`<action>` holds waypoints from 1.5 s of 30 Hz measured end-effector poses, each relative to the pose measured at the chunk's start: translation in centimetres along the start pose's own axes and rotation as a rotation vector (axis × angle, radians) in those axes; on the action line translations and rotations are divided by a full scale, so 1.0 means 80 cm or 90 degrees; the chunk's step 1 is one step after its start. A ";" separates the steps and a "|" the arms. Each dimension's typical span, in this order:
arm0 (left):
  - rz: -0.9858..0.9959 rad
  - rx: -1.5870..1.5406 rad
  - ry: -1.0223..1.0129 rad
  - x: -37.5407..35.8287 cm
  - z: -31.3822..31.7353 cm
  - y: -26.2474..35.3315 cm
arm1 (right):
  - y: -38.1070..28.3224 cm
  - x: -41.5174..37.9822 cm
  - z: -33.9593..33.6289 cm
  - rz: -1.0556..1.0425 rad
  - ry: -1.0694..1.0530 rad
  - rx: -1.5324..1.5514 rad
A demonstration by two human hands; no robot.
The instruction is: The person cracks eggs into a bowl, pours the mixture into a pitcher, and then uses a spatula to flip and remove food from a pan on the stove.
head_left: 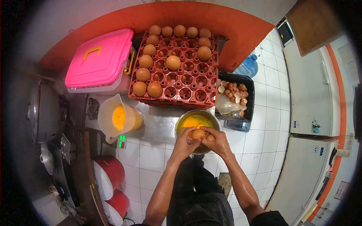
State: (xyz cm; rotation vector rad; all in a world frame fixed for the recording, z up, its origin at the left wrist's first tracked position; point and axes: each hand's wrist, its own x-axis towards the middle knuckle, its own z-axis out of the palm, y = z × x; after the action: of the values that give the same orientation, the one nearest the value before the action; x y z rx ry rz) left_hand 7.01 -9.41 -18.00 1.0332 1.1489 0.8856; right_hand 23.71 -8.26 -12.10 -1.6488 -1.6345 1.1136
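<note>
White floor tiles and a curved orange-red wall band frame a narrow steel counter [158, 126], seen from above. On that counter sits a round steel bowl of yellow beaten egg [197, 122], the landmark for everything else. Directly over the bowl's near rim, the left hand [184, 142] and right hand [217, 141] meet, both closed together on one brown egg [198, 133], thumbs pressed at its top; whether the shell has split cannot be told. Behind the bowl lies a red plastic egg tray stack [181, 81], with brown eggs [146, 61] filling its left column and back row, plus a few more. Left of the bowl stands a translucent plastic jug holding yellow liquid egg [120, 118], beside a small scale with a green display [121, 140]. Further back left rests a pink-lidded plastic storage box [100, 60]. Right of the bowl, a black plastic crate [247, 81] holds broken eggshells [233, 92], and a blue water bottle [249, 66] stands behind it.
</note>
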 end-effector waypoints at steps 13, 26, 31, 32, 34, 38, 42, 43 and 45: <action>0.269 0.303 0.070 -0.004 -0.005 0.034 | -0.041 -0.002 0.007 -0.167 0.053 -0.081; 0.291 0.314 -0.011 0.014 -0.032 0.039 | -0.050 0.010 0.009 -0.191 0.041 -0.114; 0.231 0.262 -0.021 0.015 -0.035 0.043 | -0.045 0.012 0.009 -0.218 0.048 -0.129; 0.237 0.280 -0.024 0.016 -0.038 0.041 | -0.044 0.013 0.008 -0.218 0.049 -0.130; 0.244 0.299 -0.029 0.018 -0.043 0.042 | -0.043 0.014 0.006 -0.217 0.038 -0.116; 0.228 0.335 -0.073 0.022 -0.049 0.047 | -0.043 0.014 -0.005 -0.196 -0.004 -0.115; 0.255 0.390 -0.112 0.030 -0.054 0.077 | -0.038 0.017 -0.014 -0.207 -0.018 -0.140; 0.255 0.391 -0.113 0.029 -0.055 0.081 | -0.043 0.018 -0.017 -0.180 -0.040 -0.135; 0.301 0.448 -0.113 0.032 -0.055 0.087 | -0.009 0.022 -0.016 -0.202 -0.055 -0.177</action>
State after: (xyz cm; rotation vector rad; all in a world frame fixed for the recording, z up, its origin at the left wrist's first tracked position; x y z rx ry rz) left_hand 2.94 -4.18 -12.49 1.9798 1.1014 0.7310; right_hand 24.29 -6.24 -11.15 -1.4465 -2.0977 0.8381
